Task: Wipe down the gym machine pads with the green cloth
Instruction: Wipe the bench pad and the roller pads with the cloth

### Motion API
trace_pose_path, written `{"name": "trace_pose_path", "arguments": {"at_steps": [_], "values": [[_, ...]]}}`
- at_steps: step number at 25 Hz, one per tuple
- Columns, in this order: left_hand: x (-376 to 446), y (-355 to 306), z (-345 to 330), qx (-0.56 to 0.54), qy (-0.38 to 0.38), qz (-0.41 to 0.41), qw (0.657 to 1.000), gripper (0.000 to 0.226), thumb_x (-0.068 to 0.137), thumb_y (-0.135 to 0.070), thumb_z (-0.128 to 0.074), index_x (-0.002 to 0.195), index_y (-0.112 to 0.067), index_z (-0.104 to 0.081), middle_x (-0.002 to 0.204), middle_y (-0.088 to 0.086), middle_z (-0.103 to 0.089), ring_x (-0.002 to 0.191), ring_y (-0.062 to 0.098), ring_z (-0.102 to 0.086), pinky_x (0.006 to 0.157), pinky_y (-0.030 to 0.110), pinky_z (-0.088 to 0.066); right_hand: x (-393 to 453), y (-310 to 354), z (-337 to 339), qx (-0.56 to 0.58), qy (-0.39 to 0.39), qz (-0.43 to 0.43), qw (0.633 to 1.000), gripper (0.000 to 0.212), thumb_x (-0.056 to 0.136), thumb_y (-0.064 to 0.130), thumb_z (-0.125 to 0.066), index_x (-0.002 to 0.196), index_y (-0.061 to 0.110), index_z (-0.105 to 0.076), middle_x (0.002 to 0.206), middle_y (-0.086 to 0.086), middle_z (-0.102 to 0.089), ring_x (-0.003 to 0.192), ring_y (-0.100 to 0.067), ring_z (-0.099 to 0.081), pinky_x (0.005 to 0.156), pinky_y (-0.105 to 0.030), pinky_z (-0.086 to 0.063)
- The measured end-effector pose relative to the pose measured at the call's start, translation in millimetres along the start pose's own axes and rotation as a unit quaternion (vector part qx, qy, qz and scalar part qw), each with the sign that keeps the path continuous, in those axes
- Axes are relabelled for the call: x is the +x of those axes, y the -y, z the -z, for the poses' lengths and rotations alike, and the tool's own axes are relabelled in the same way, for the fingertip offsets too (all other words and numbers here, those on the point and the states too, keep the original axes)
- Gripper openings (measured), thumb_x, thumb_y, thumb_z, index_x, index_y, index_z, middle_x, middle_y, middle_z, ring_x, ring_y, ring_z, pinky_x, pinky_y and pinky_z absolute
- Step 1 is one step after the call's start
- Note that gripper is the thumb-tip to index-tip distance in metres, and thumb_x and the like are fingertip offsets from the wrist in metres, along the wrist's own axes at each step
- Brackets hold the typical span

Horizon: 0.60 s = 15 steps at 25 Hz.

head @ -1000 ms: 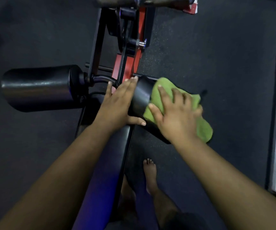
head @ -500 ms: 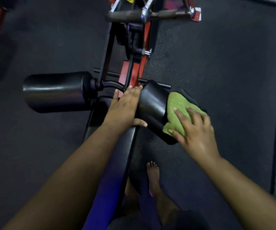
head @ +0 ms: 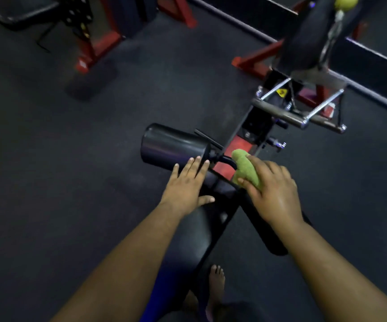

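Note:
A black roller pad (head: pixel 171 148) sticks out to the left of the machine's red and black frame (head: pixel 240 145). My left hand (head: pixel 187 184) lies flat with fingers spread on this pad's inner end, holding nothing. My right hand (head: pixel 272 194) grips the bunched green cloth (head: pixel 244 169) and presses it on the inner end of the right roller pad (head: pixel 269 238), which runs toward me under my forearm. The black seat pad (head: pixel 187 240) lies between my arms.
A chrome cable handle (head: pixel 299 117) hangs over the frame beyond the pads. Other red and black machines (head: pixel 95 31) stand at the upper left. A dark rail (head: pixel 362 54) crosses the upper right. My bare foot (head: pixel 216 284) stands on the dark rubber floor (head: pixel 60 170).
The view swung up and left. My right hand slid the cloth from the right pad's outer end to its inner end, bunching it. My left hand shifted onto the left roller pad.

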State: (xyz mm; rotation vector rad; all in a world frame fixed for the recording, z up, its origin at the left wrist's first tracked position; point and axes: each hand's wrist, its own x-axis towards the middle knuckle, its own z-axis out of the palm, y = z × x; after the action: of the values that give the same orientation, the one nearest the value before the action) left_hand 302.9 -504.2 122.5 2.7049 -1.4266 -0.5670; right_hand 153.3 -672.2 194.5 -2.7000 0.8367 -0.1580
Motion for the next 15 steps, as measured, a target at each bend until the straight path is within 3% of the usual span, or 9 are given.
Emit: {"name": "trace_pose_path", "arguments": {"at_steps": [5, 8, 10, 12, 15], "values": [[15.5, 83.7, 0.4, -0.006, -0.054, 0.112, 0.992, 0.110, 0.087, -0.074, -0.053, 0.161, -0.019, 0.007, 0.170, 0.006, 0.009, 0.157, 0.022, 0.008, 0.126, 0.055, -0.005, 74.1, 54.8, -40.7, 0.008, -0.011, 0.082, 0.997, 0.065, 0.089, 0.070, -0.049, 0.145, 0.037, -0.046, 0.133, 0.004, -0.055, 0.118, -0.027, -0.049, 0.088, -0.047, -0.045], [29.5, 129.0, -16.8, -0.012, -0.074, 0.165, 0.983, 0.121, 0.082, -0.076, -0.057, 0.160, -0.015, 0.013, 0.169, 0.006, 0.017, 0.156, 0.022, 0.014, 0.125, 0.055, 0.002, 113.2, 76.2, -98.4, -0.081, 0.154, 0.113, 0.978, 0.075, 0.089, 0.080, -0.023, 0.155, 0.045, -0.018, 0.161, 0.002, -0.029, 0.145, -0.028, -0.026, 0.105, -0.062, -0.034], [36.9, 147.6, -31.0, -0.046, -0.067, 0.175, 0.981, 0.129, 0.077, -0.077, -0.061, 0.160, -0.013, 0.015, 0.169, 0.005, 0.020, 0.156, 0.020, 0.015, 0.124, 0.052, 0.004, 123.8, 77.5, -134.1, -0.144, 0.210, 0.144, 0.956, 0.075, 0.090, 0.080, -0.021, 0.155, 0.049, 0.000, 0.168, -0.001, -0.006, 0.153, -0.035, -0.007, 0.110, -0.076, -0.018], [39.5, 154.7, -44.3, -0.084, -0.076, 0.168, 0.979, 0.135, 0.073, -0.075, -0.068, 0.160, -0.011, 0.013, 0.169, 0.003, 0.019, 0.156, 0.017, 0.011, 0.125, 0.049, 0.001, 137.0, 84.6, -150.5, -0.167, 0.187, 0.174, 0.952, 0.075, 0.092, 0.078, -0.024, 0.155, 0.048, 0.003, 0.168, -0.005, -0.008, 0.151, -0.040, -0.011, 0.108, -0.077, -0.021], [45.2, 155.6, -54.8, -0.103, -0.110, 0.166, 0.974, 0.139, 0.067, -0.073, -0.073, 0.161, -0.008, 0.007, 0.170, 0.005, 0.011, 0.157, 0.017, 0.005, 0.126, 0.049, -0.004, 175.1, 121.8, -168.1, -0.146, 0.190, 0.207, 0.949, 0.074, 0.092, 0.078, -0.025, 0.155, 0.047, -0.003, 0.165, -0.007, -0.018, 0.143, -0.040, -0.028, 0.101, -0.068, -0.035]]}}
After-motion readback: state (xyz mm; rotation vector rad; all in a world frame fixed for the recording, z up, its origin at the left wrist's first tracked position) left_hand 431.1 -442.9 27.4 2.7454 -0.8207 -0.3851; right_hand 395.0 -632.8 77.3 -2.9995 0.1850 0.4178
